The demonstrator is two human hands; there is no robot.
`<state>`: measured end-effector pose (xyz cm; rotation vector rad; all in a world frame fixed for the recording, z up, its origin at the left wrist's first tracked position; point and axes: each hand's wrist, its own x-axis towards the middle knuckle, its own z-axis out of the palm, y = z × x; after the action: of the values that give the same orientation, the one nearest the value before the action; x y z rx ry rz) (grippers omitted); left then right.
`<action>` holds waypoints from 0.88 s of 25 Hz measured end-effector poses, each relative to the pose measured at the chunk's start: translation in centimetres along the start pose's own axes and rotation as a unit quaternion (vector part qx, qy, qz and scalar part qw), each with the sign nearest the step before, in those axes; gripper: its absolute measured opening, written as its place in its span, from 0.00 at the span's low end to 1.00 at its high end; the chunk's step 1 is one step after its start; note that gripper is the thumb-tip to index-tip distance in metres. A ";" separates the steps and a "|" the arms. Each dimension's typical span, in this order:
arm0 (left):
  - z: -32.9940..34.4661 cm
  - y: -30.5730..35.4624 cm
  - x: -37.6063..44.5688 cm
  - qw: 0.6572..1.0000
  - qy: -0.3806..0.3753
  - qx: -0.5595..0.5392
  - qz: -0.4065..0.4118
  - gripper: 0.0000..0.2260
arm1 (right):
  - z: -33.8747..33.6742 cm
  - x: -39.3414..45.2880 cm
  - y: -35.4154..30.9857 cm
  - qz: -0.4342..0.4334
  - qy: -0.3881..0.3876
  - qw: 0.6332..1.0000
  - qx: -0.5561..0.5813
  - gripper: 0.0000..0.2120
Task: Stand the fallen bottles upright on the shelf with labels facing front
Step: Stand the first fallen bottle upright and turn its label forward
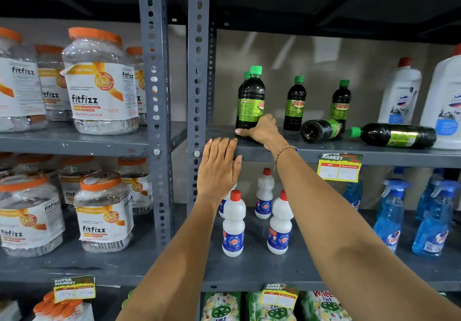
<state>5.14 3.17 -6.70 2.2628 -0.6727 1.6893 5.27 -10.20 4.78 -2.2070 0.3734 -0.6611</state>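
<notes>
On the grey shelf (pixel 324 149), the right hand (pixel 262 129) wraps the base of an upright green-capped bottle (pixel 252 98), label turned toward three o'clock. At its three o'clock, two fallen bottles (pixel 321 131) (pixel 396 134) lie flat. Left hand (pixel 219 168), at seven o'clock, rests flat-fingered on the shelf edge, holding nothing

"fitfizz" on orange-lidded jars (pixel 101 83), "sunk" on dark green-capped bottles (pixel 295 105), "super market" on shelf price tag (pixel 339 167)

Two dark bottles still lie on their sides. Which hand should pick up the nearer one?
Right. The right hand is already on the shelf at an upright bottle, nearer the fallen bottle. The left hand rests on the shelf edge, farther away.
</notes>
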 end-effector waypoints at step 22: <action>-0.1 0.1 -0.1 1.000 0.014 -0.017 0.001 0.19 | -0.2 -0.5 0.2 -0.018 -0.010 0.999 -0.032 0.42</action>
<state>4.98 3.14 -6.78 2.2120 -0.6918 1.6935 4.67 -10.24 4.56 -2.2837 0.3493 -0.6536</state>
